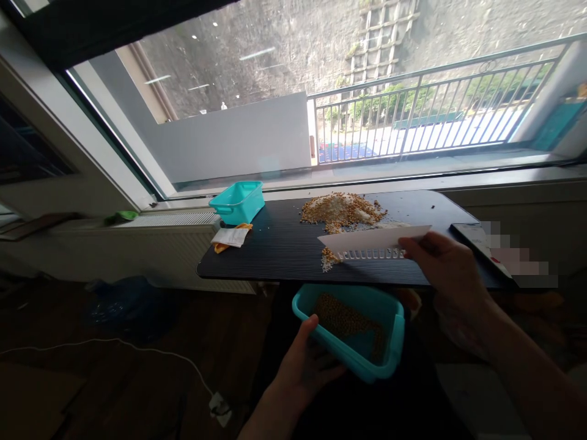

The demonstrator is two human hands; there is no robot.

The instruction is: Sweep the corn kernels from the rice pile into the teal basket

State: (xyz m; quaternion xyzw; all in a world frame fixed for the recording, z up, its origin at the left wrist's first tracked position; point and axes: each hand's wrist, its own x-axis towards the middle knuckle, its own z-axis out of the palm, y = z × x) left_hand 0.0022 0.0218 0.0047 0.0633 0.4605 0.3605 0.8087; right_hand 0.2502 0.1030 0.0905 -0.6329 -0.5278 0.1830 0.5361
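My left hand (305,366) grips a teal plastic basket (389,351) below the near edge of the black table (275,244); brown grains lie in its bottom. My right hand (440,263) is closed on a white slotted scraper (373,241), whose edge rests on the table by a small clump of grains (328,260) near the front edge. A larger heap of mixed yellow and white grains (342,211) lies farther back on the table.
A second teal basket (237,201) stands at the table's back left corner. A small paper packet (232,237) lies on the left edge. A flat dark device (477,241) rests at the right. A white cable and plug (220,409) trail over the floor.
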